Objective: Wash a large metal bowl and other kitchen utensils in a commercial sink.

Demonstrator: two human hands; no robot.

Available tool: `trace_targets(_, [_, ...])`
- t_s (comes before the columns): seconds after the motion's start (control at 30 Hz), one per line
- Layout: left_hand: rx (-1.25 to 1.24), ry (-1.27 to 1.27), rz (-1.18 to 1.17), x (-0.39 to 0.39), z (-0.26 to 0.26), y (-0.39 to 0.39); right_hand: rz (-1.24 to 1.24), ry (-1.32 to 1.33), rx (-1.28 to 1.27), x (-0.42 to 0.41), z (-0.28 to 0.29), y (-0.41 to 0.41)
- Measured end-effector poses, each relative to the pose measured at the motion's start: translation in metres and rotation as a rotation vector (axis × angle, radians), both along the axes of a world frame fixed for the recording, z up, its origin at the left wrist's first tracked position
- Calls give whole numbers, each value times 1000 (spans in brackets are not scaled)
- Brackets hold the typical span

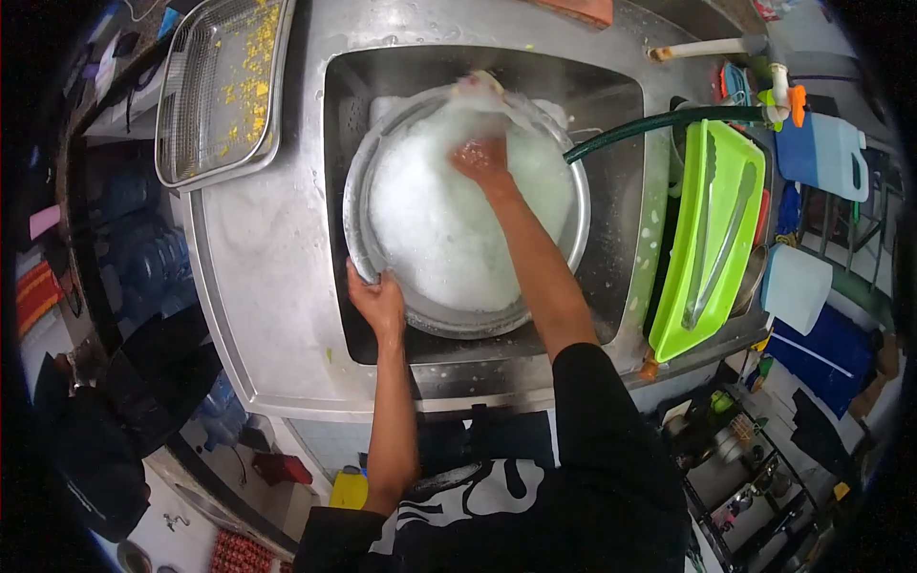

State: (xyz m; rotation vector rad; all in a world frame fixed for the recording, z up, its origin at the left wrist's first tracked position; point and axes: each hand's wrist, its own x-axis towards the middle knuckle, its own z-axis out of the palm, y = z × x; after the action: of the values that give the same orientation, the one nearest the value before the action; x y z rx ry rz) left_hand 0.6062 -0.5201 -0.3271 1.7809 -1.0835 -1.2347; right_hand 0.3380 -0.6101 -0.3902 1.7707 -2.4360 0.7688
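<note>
A large round metal basin [352, 208] sits in the stainless-steel sink, filled with white suds [437, 215] over cloudy water. My left hand [378, 297] grips its near-left rim, thumb at the inner edge. Over the far half of the suds is my right hand [481, 156], wet and blurred by motion; whether it holds anything cannot be made out. A blurred pale and reddish thing [478, 82] shows at the far rim, beyond that hand. A dark green hose [645, 123] reaches over the right side of the basin, its end at the rim.
On the left of the steel counter [261, 286] lies a mesh-bottomed metal tray [204, 93] with yellow bits. To the right, a bright green plastic tray [677, 286] holds metal tongs [723, 243]. Beyond are a tap with an orange handle [797, 105] and plastic jugs [824, 154].
</note>
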Motion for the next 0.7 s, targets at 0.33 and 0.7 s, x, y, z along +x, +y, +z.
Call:
trace_targets(0.33, [-48, 18, 35, -10, 11, 2, -280, 37, 186, -18, 11, 65])
trace_targets(0.7, [-57, -51, 1, -3, 4, 5, -278, -80, 103, -1, 10, 47])
